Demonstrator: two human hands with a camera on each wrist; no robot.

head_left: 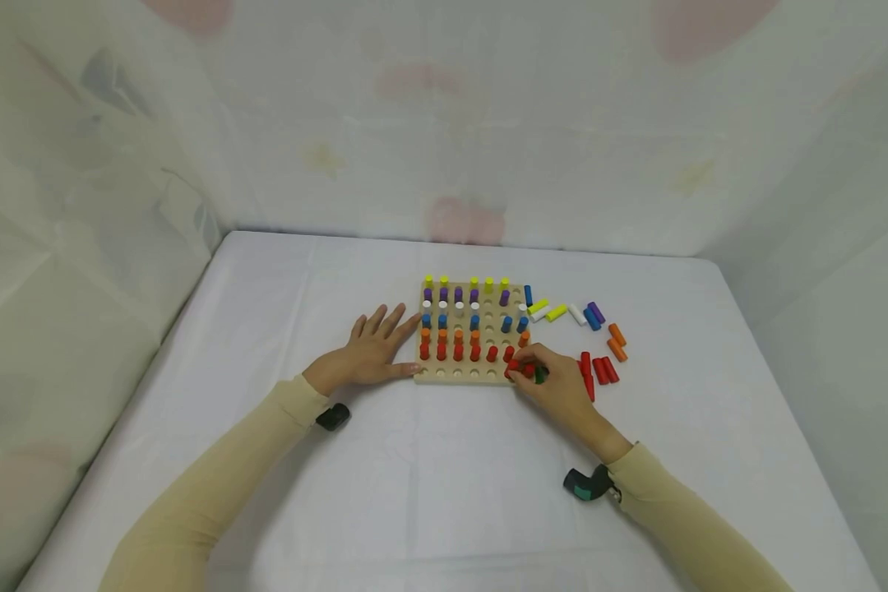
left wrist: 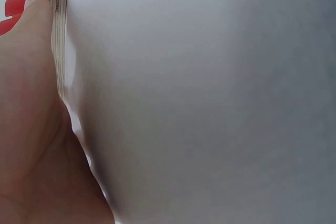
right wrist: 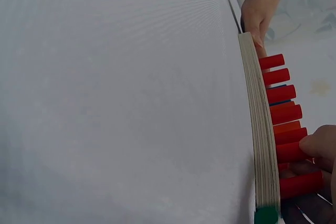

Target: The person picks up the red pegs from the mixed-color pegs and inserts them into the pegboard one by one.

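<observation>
A wooden pegboard (head_left: 459,381) lies flat, with rows of yellow, purple, white, blue, orange and red pegs standing in it. Its front row shows bare holes toward the left. My left hand (head_left: 370,355) is spread beside it, thumb and fingertips touching the board's left edge. At the front right corner my right hand (head_left: 558,390) pinches a red peg (right wrist: 290,152) between thumb and fingers. Another red peg (right wrist: 302,184) sticks out close by, partly behind the fingers. Something green (right wrist: 268,214) shows by that corner; its shape is mostly hidden.
Loose red pegs (head_left: 606,370) lie right of my right hand. Orange pegs (head_left: 617,349) are just beyond them. Further back are scattered yellow, white, blue and purple pegs (head_left: 596,312). A white cloth (head_left: 340,510) covers the table, with fabric walls around it.
</observation>
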